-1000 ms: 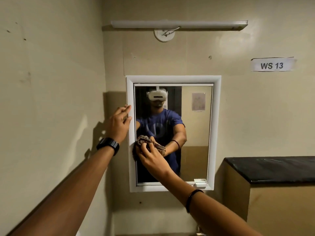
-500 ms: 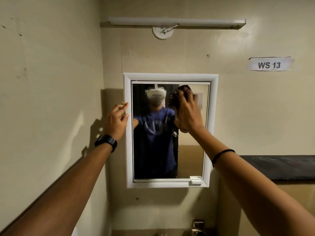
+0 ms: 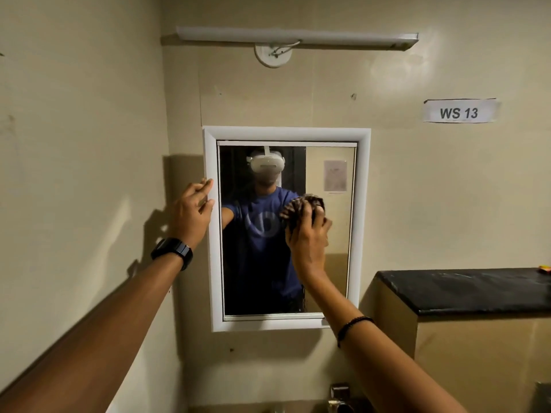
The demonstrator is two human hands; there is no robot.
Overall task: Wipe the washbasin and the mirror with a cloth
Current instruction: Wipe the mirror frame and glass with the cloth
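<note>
The mirror (image 3: pixel 337 281) hangs close to the side wall (image 3: pixel 83 144) at left, with the black counter (image 3: pixel 465 290) near its lower right corner. The right hand (image 3: pixel 307 236), arm stretched up, clamps the crumpled cloth (image 3: pixel 301 205) against the mirror right of centre; the left hand (image 3: pixel 192 211) rests with nearly straight fingers on the frame's (image 3: pixel 213 263) left edge

1. One mirror (image 3: pixel 340 278) is counted.
2. One cloth (image 3: pixel 301 204) is counted.
3. Two hands are counted: the left hand (image 3: pixel 190 216) and the right hand (image 3: pixel 307 236).
4. One watch (image 3: pixel 173 251) and one wristband (image 3: pixel 353 323) are counted.
5. One light tube (image 3: pixel 298 37), one paper label (image 3: pixel 460 111), one table (image 3: pixel 465 290) and one tap (image 3: pixel 340 397) are counted.
</note>
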